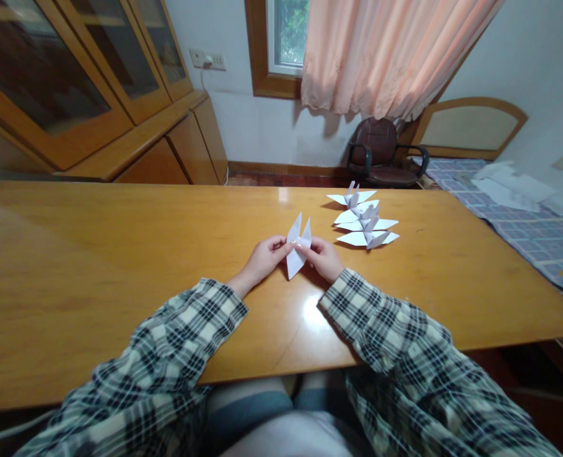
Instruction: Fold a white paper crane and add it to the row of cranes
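Left hand [266, 255], right hand [326, 258]: both pinched closed on one paper [295, 263]. Cranes [367, 224], far right. Uneven pulling might tear the paper.

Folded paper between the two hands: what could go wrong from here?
The left hand and right hand both pinch the folded paper, so an uneven pull might crease or tear it.

The winged paper pieces sit close together just beyond the right hand; an outward sweep could knock them into each other.

The farthest piece lies near the far edge of the table, so a nudge might send it off.
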The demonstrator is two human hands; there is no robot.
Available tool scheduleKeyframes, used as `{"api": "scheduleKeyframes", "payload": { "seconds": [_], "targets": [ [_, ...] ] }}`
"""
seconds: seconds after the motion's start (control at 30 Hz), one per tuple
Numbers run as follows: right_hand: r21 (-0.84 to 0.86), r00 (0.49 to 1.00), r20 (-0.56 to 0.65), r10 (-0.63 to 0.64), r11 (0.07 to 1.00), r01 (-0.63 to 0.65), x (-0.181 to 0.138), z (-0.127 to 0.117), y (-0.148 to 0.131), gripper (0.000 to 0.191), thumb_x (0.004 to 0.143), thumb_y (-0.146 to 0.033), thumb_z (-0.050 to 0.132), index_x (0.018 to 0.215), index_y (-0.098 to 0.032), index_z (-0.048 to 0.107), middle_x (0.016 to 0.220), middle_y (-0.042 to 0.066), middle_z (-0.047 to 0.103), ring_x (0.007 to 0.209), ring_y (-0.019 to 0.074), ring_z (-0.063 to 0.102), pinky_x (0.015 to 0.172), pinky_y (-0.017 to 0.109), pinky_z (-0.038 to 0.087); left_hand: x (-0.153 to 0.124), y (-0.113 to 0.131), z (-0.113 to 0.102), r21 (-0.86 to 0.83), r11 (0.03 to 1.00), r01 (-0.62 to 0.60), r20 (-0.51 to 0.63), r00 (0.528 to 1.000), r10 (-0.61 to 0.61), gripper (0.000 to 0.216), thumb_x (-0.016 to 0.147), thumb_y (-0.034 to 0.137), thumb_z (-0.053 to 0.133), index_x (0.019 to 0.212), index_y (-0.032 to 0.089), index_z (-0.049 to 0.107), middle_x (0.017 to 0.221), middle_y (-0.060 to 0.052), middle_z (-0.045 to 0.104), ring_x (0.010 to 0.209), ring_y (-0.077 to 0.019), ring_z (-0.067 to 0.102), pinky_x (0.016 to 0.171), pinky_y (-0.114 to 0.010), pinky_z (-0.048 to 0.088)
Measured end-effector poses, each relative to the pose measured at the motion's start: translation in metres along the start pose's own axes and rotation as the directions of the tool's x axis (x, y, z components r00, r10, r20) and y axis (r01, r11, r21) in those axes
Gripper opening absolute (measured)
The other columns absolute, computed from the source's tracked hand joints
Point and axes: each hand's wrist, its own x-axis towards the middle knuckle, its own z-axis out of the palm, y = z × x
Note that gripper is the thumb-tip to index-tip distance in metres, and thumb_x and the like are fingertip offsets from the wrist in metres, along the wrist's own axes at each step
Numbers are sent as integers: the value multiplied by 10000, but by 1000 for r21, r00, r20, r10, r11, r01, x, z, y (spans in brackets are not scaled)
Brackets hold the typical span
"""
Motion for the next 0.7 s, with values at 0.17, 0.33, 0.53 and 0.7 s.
{"api": "scheduleKeyframes", "payload": {
  "seconds": [0.17, 0.33, 0.53, 0.7],
  "targets": [
    [9, 1000, -1, 9, 1000, -9, 0, 1, 0, 430, 721, -561, 630, 793, -138, 649, 586, -19, 540, 505, 82, 424, 446, 200, 321, 1, -4, -3, 121, 992, -24, 1, 1000, 24, 378, 790, 501, 572, 654, 149, 574, 601, 21, 551, 579, -116, 513, 557, -221, 410],
    [-7, 1000, -5, 12, 1000, -12, -1, 0, 1, 439, 740, -574, 605, 811, -143, 648, 583, -24, 530, 482, 77, 401, 429, 201, 307, 1, -4, -1, 48, 999, 21, 22, 1000, -22, 380, 761, 521, 600, 691, 148, 606, 631, 5, 589, 603, -133, 549, 579, -237, 457],
    [-5, 1000, 8, -9, 1000, 9, -1, -1, 2, 425, 753, -572, 595, 775, -148, 629, 563, -32, 509, 465, 72, 388, 429, 202, 299, 1, -7, -1, 68, 998, 1, 0, 1000, -1, 367, 764, 506, 607, 698, 145, 619, 616, 1, 582, 582, -126, 545, 559, -232, 466],
    [-5, 1000, 2, 11, 1000, -11, -1, 0, -2, 453, 733, -593, 600, 760, -142, 632, 554, -25, 509, 512, 91, 427, 450, 204, 317, 1, -11, -2, 84, 996, 4, -6, 1000, -4, 383, 779, 520, 582, 725, 144, 636, 605, -1, 580, 562, -123, 546, 526, -224, 463]
  ]
}}
